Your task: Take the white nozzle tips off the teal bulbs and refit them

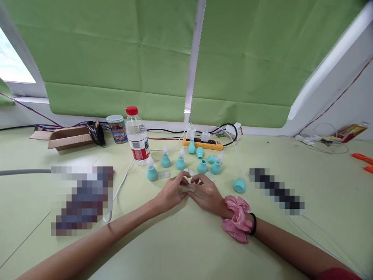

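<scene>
My left hand (pixel 174 190) and my right hand (pixel 207 193) meet above the table, thumbs and fingertips bent inward. Between them they pinch a small translucent plastic piece (pixel 188 189); its exact kind is partly hidden by fingers. Just beyond stand teal nasal aspirators with clear tips, among them one at the left (pixel 151 171), one in the middle (pixel 180 160) and one at the right (pixel 216 166). An open teal bulb (pixel 202 167) stands without a tip, and another bulb (pixel 239 185) lies right of my right hand. A clear plastic piece (pixel 163 175) lies by the left aspirator.
A red-capped bottle (pixel 138 140), a printed canister (pixel 117 129) and an open cardboard box (pixel 70 138) stand at the back left. Behind the aspirators lies an orange power strip (pixel 203 143) with plugs and cables. Blurred objects flank both arms. Orange-handled items (pixel 363 158) lie far right.
</scene>
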Motion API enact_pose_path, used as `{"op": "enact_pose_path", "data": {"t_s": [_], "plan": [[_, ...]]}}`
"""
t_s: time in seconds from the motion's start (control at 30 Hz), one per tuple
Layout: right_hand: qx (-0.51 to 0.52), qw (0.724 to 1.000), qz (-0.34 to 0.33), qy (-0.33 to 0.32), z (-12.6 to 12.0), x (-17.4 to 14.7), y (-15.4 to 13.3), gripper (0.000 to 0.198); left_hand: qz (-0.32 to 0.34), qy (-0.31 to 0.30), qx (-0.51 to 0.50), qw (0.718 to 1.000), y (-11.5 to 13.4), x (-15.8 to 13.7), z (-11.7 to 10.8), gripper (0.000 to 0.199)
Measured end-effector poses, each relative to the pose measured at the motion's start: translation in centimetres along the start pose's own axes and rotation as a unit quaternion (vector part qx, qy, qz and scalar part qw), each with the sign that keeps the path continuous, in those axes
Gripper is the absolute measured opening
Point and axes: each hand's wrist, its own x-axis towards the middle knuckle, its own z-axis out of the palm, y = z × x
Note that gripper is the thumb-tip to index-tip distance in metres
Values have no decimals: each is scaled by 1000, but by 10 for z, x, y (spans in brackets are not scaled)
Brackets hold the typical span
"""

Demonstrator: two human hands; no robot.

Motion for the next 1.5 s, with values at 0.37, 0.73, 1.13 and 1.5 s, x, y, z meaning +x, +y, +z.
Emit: {"op": "enact_pose_path", "data": {"t_s": [0.37, 0.73, 1.13, 1.5], "plan": [[104, 984, -59, 130, -19, 13, -13, 29, 24, 7, -179, 984, 29, 7, -31, 27], [120, 979, -79, 141, -21, 13, -15, 27, -88, -49, -373, 922, 15, 13, -28, 23], [114, 978, -118, 132, -24, 16, -17, 26, -109, -83, -408, 903, 7, 13, -27, 36], [91, 981, -147, 93, -34, 19, -14, 38, -176, -31, -427, 887, 13, 12, -30, 36]]}}
